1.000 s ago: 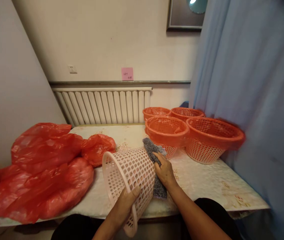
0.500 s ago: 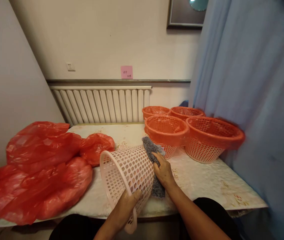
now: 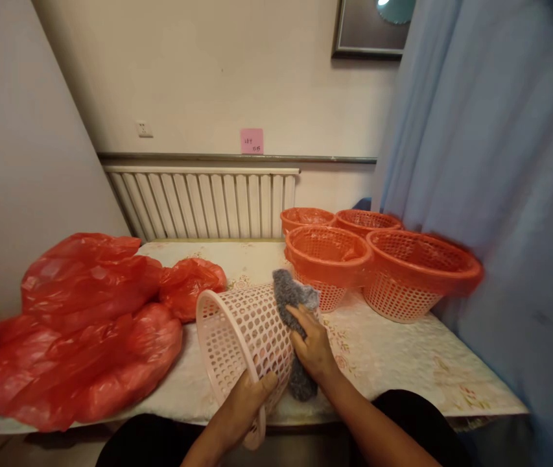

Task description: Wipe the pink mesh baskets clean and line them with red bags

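A pale pink plastic basket [image 3: 257,324] full of round holes lies tipped on its side, its open rim facing left. My left hand [image 3: 242,405] grips that rim at the near side, thumb outside and the other fingers hidden within. Against the basket's base end, my right hand [image 3: 312,344] presses a fuzzy grey cloth [image 3: 286,292]. The fingers are bent over the cloth, which hangs down below the palm.
Several similar baskets lined with red bags, one being the front right basket [image 3: 402,301], stand at the right beside a blue curtain [image 3: 451,162]. Crumpled red plastic bags [image 3: 86,331] cover the left of the table [image 3: 402,370]. Behind is a radiator [image 3: 208,204].
My right hand and the grey cloth have slid slightly left, further onto the basket's side. My left hand keeps its hold on the rim. The view has shifted a little.
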Tool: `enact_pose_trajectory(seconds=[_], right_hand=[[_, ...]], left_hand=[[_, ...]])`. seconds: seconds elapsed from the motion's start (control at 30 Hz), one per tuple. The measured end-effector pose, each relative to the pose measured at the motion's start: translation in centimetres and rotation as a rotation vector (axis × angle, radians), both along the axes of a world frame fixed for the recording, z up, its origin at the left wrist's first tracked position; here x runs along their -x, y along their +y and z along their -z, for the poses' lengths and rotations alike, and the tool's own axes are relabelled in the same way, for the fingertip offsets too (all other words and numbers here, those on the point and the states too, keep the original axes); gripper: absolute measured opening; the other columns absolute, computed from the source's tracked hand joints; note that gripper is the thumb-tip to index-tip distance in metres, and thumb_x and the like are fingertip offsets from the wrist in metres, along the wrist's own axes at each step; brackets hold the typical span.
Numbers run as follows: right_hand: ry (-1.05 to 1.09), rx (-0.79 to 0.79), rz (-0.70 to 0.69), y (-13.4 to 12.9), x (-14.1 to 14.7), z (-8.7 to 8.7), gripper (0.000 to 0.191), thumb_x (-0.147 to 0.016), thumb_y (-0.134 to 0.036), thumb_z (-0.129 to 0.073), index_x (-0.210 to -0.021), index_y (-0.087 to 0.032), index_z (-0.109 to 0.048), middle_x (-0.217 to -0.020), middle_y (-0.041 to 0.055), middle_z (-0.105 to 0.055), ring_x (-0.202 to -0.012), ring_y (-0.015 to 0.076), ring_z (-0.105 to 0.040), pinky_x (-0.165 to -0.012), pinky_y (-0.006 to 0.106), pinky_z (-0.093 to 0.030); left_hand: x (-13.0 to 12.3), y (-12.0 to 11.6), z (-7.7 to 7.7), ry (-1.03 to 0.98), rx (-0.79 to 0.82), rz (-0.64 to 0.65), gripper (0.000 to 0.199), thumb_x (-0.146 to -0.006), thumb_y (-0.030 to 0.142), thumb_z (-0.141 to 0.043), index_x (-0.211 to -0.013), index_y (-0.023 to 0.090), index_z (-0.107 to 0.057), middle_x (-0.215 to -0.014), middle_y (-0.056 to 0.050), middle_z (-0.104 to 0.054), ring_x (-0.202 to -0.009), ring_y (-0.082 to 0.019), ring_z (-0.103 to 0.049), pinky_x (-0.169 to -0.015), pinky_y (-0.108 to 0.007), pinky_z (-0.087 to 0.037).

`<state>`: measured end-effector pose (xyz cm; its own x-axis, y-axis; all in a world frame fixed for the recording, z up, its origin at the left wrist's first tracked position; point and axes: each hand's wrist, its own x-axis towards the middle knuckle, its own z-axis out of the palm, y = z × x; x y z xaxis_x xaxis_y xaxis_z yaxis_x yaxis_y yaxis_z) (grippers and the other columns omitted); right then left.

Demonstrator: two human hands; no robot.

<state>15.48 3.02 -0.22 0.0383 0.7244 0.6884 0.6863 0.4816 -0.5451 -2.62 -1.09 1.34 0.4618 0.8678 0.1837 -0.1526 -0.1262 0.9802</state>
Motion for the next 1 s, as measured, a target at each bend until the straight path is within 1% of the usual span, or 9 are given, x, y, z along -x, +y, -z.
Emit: enact_pose_trajectory(seconds=[0.13, 0.23, 0.33, 0.47, 0.63, 0.73, 0.8, 0.87, 1.0], right_hand=[[-0.087, -0.088, -0.345, -3.5, 3.0, -1.7, 0.061, -0.068, -0.009, -0.045, -0.126, -0.02, -0.059, -0.135, 0.0095, -0.056, -0.129, 0.0218, -0.047, -0.107, 0.043, -0.04], [-0.128, -0.111, -0.471, -4.3, 3.8, -2.7, 0.063, -0.066, -0.008, -0.045, -0.126, -0.019, -0.058, -0.135, 0.0094, -0.055, -0.13, 0.0201, -0.046, -0.107, 0.041, -0.04], [-0.163, -0.105, -0.405, -2.8, 3.0, -2.6, 0.062, -0.067, -0.006, -0.045, -0.126, -0.019, -0.057, -0.135, 0.0102, -0.055, -0.132, 0.0206, -0.044, -0.107, 0.043, -0.039], [-0.046, -0.026, -0.156, 1.0, -0.2, -0.9, 0.061, -0.069, -0.003, -0.044, -0.125, -0.022, -0.059, -0.134, 0.0076, -0.057, -0.129, 0.0206, -0.048, -0.108, 0.044, -0.038], [0.118, 0.062, 0.135, 4.1, -4.3, 1.0, 0.053, -0.072, -0.009, -0.044, -0.12, -0.018, -0.064, -0.122, 0.0085, -0.065, -0.117, 0.0231, -0.058, -0.105, 0.046, -0.043], [0.168, 0.056, 0.23, 4.2, -4.5, 1.4, 0.051, -0.074, -0.01, -0.043, -0.12, -0.017, -0.063, -0.122, 0.0095, -0.065, -0.115, 0.0238, -0.06, -0.103, 0.045, -0.045], [0.155, 0.033, 0.228, 3.4, -3.4, 1.4, 0.052, -0.074, -0.01, -0.044, -0.121, -0.018, -0.063, -0.124, 0.0098, -0.063, -0.118, 0.0246, -0.057, -0.104, 0.046, -0.043], [0.105, 0.022, 0.158, 2.0, -1.8, 0.9, 0.052, -0.073, -0.01, -0.045, -0.122, -0.018, -0.063, -0.128, 0.0106, -0.061, -0.122, 0.0252, -0.054, -0.105, 0.046, -0.042], [-0.036, -0.037, -0.134, -2.1, 2.0, -1.0, 0.058, -0.071, -0.008, -0.047, -0.126, -0.022, -0.06, -0.132, 0.0088, -0.059, -0.127, 0.0229, -0.051, -0.106, 0.044, -0.041]], left_hand=[[0.6, -0.1, 0.5, 0.133, 0.085, -0.014, 0.055, -0.083, 0.057, -0.056, -0.118, 0.015, -0.064, -0.096, -0.011, -0.074, -0.111, -0.033, -0.06, -0.106, -0.051, -0.038], [1.2, -0.2, 0.4, 0.194, 0.082, -0.022, 0.052, -0.084, 0.055, -0.054, -0.116, 0.016, -0.065, -0.096, -0.01, -0.074, -0.11, -0.034, -0.059, -0.104, -0.051, -0.04], [1.3, -0.2, -0.1, 0.169, 0.048, -0.017, 0.052, -0.084, 0.055, -0.055, -0.119, 0.017, -0.063, -0.114, -0.01, -0.07, -0.12, -0.033, -0.053, -0.11, -0.049, -0.033], [1.0, -0.5, -0.3, 0.092, 0.065, 0.041, 0.059, -0.081, 0.054, -0.06, -0.128, 0.019, -0.058, -0.13, -0.01, -0.062, -0.134, -0.033, -0.04, -0.117, -0.048, -0.019], [1.3, -0.8, 1.3, 0.107, 0.05, 0.099, 0.063, -0.081, 0.051, -0.062, -0.134, 0.019, -0.054, -0.142, -0.011, -0.052, -0.139, -0.034, -0.032, -0.118, -0.05, -0.015], [1.6, -0.7, 2.0, 0.153, 0.04, 0.112, 0.062, -0.082, 0.051, -0.06, -0.136, 0.021, -0.052, -0.144, -0.009, -0.05, -0.14, -0.033, -0.032, -0.118, -0.049, -0.016], [1.7, -0.5, 2.2, 0.174, 0.043, 0.115, 0.061, -0.082, 0.051, -0.06, -0.136, 0.022, -0.052, -0.144, -0.008, -0.05, -0.139, -0.034, -0.034, -0.117, -0.048, -0.017], [1.8, -0.4, 2.1, 0.176, 0.037, 0.121, 0.062, -0.083, 0.05, -0.06, -0.137, 0.021, -0.051, -0.145, -0.009, -0.049, -0.139, -0.033, -0.034, -0.117, -0.048, -0.017], [1.8, -0.3, 2.0, 0.17, 0.017, 0.127, 0.058, -0.083, 0.043, -0.061, -0.135, 0.018, -0.052, -0.144, -0.011, -0.049, -0.138, -0.033, -0.035, -0.117, -0.049, -0.019]])
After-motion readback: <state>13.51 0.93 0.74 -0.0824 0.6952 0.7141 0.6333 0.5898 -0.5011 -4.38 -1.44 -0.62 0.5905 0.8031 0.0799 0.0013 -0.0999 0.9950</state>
